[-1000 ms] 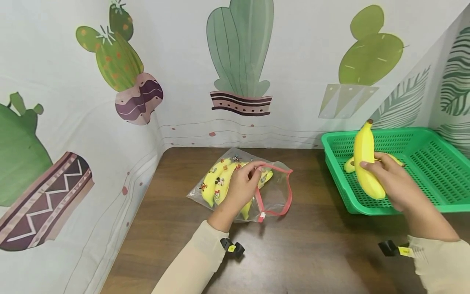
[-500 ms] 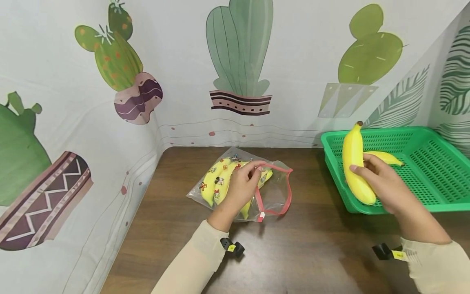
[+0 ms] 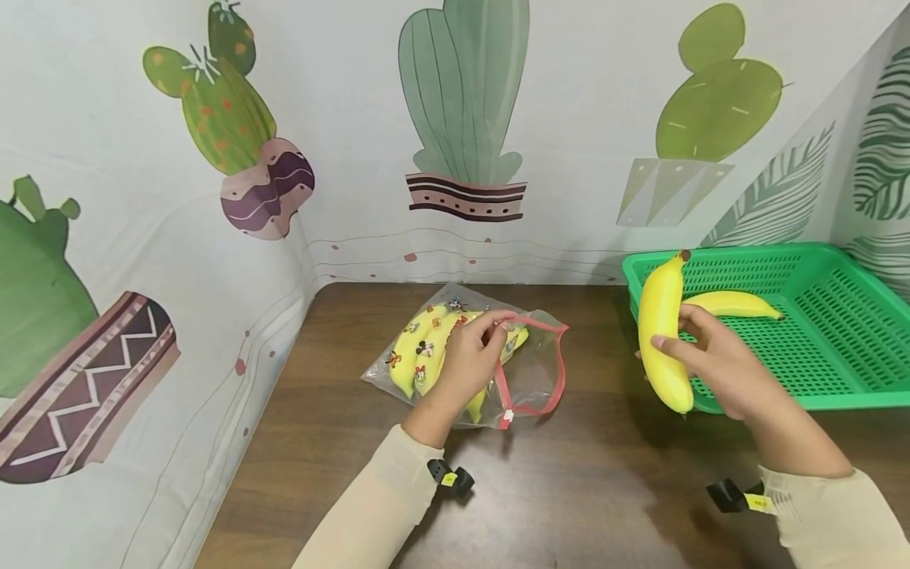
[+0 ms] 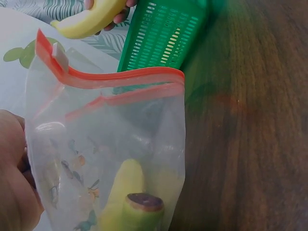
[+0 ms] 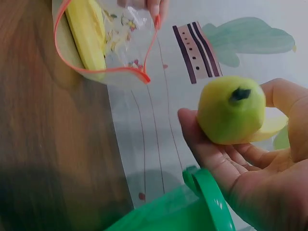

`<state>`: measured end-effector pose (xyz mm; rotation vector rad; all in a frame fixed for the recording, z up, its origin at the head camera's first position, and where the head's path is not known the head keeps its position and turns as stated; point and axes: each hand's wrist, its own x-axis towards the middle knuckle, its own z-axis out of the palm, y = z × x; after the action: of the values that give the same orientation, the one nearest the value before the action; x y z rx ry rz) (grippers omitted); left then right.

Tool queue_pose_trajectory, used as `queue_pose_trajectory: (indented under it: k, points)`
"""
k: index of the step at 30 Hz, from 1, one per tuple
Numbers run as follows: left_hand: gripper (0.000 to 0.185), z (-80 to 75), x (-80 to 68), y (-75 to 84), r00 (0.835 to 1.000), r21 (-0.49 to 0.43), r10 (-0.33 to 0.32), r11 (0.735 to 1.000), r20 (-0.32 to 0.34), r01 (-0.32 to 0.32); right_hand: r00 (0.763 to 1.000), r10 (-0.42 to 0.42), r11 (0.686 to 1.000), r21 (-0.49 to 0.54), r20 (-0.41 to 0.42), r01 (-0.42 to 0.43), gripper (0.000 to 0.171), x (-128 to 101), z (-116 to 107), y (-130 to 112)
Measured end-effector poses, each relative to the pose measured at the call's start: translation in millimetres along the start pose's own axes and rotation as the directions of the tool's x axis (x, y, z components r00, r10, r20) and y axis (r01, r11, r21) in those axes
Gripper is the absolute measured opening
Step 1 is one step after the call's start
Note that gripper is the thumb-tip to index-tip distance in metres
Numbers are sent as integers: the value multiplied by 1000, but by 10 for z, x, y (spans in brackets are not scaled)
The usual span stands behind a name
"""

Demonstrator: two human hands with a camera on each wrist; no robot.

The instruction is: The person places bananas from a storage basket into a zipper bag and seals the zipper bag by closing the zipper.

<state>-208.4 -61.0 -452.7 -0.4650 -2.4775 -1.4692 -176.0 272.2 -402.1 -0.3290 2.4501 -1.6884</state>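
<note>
Starting with the head view, we count two hands over one brown table (image 3: pixel 569 494). Just left of centre, our left hand (image 3: pixel 475 352) pinches the rim of one clear bag (image 3: pixel 535 378), its red mouth gaping rightward. Inside we make out at least two bagged bananas (image 3: pixel 407 362); they overlap, so the full number we cannot tell. Right of centre, our right hand (image 3: pixel 725 367) wraps its fingers round one held banana (image 3: pixel 663 336), stem end up, overlapping the near left side of one green basket (image 3: pixel 817 363). One loose banana (image 3: pixel 735 303) lies in there, at mid-right!

Over to the left wrist view: one bag fills the lower left and middle, one dark banana end showing near the bottom, the held banana up top left.

And the right wrist view: the held banana faces us end-on, right of centre, in our curled fingers, well apart from the bag at upper left.
</note>
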Motion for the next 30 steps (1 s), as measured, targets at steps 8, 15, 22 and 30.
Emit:
queue_pose_trajectory:
  k: [8, 15, 22, 30]
  points:
    - [26, 7, 9, -1, 1000, -19, -1, 1000, 9, 1, 998, -29, 997, 76, 64, 25, 39, -8, 146, -61]
    - [25, 5, 11, -5, 1000, -10, 6, 1000, -1, -6, 998, -40, 998, 59, 52, 37, 42, 17, 286, -107]
    - [25, 6, 11, -13, 1000, -7, 5, 1000, 0, -5, 998, -57, 991, 126, 39, 52, 37, 59, 438, -79]
    - [25, 2, 3, -15, 1000, -16, -13, 1000, 6, 13, 998, -68, 977, 205, 13, 64, 32, 114, 605, -25]
